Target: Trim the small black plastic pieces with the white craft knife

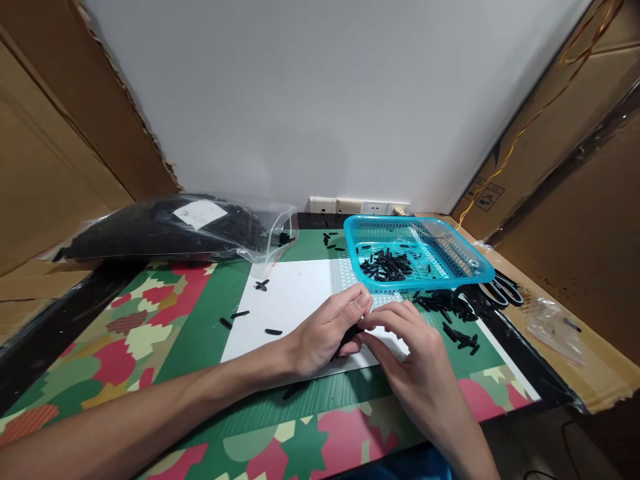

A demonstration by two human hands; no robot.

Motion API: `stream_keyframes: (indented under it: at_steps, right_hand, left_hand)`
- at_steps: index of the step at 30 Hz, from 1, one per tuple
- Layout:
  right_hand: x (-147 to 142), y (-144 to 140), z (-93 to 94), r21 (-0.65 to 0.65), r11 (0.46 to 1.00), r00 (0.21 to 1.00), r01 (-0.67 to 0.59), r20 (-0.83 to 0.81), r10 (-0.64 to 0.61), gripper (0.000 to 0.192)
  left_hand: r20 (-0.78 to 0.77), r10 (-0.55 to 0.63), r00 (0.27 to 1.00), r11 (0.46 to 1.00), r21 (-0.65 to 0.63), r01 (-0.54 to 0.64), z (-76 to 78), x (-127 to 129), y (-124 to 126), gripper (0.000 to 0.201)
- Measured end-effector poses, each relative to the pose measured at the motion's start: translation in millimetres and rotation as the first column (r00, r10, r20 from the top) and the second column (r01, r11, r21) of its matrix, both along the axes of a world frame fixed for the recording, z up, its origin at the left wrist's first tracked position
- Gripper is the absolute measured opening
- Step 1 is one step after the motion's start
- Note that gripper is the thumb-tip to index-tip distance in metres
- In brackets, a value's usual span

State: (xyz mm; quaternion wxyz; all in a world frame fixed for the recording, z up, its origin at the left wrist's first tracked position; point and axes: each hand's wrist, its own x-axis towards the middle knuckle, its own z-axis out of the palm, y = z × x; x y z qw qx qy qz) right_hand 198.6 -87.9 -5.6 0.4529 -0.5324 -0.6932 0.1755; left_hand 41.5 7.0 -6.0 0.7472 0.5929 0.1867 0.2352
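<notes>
Over the white sheet [295, 287], my left hand [327, 333] is closed around a small black piece [349, 337], most of it hidden by the fingers. The fingertips of my right hand [413, 343] pinch at the same black piece from the right, so the two hands meet there. Similar short black strips [273, 331] lie loose on the sheet to the left. A pile of black strips [387, 265] rests inside the blue plastic basket [420, 285] just beyond my hands.
At the back left lies a clear bag of black material [200, 233] with a white label. More black strips [460, 337] and scissors handles [503, 290] are right of the basket. A small clear bag [555, 330] sits at the far right. Cardboard walls [55, 120] flank the patterned table.
</notes>
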Motion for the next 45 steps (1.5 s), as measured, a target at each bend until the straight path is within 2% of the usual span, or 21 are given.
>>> stream_keyframes:
  at_steps: [6, 11, 15, 19, 33, 39, 42, 45]
  right_hand:
    - [6.4, -0.2, 0.3, 0.029, 0.999, 1.0, 0.024, -0.006, -0.024, 0.02]
    - [17.2, -4.7, 5.2, 0.046, 0.996, 0.986, 0.079, -0.151, -0.071, 0.015]
    - [20.6, -6.0, 6.0, 0.046, 0.995, 0.967, 0.09, -0.244, -0.076, 0.01]
    - [19.5, -3.3, 2.6, 0.03, 0.993, 0.95, 0.112, -0.297, -0.098, 0.014]
    - [23.5, -2.5, 2.3, 0.012, 0.995, 0.947, 0.103, -0.306, -0.095, 0.015]
    - [22.6, -1.5, 2.3, 0.005, 0.997, 0.95, 0.081, -0.302, -0.076, 0.017]
    - [22.6, -1.6, 2.4, 0.01, 0.998, 0.95, 0.064, -0.306, -0.058, 0.019]
    - [24.1, -2.4, 3.0, 0.012, 0.997, 0.948, 0.072, -0.311, -0.065, 0.017]
  left_hand:
    - [-0.021, -0.018, 1.0, 0.999, -0.044, 0.017, -2.3, -2.3, 2.7, 0.043]
    - [-0.071, -0.009, 0.997, 1.0, -0.022, 0.007, -4.3, -3.9, 6.4, 0.046]
    - [-0.08, -0.049, 0.996, 0.999, 0.005, 0.049, -2.2, -4.7, 6.0, 0.049]
    - [-0.097, -0.054, 0.994, 0.999, -0.003, 0.054, 0.1, -6.1, 4.0, 0.05]
    - [-0.099, -0.021, 0.995, 1.0, 0.003, 0.021, 4.6, -5.3, 4.6, 0.045]
    - [-0.116, -0.055, 0.992, 0.997, -0.062, 0.048, 1.7, -4.1, 5.8, 0.046]
    - [-0.09, -0.016, 0.996, 0.995, -0.096, 0.007, 0.6, -3.8, 5.8, 0.046]
    - [-0.084, 0.012, 0.996, 0.998, -0.066, -0.018, 2.0, -4.6, 6.5, 0.052]
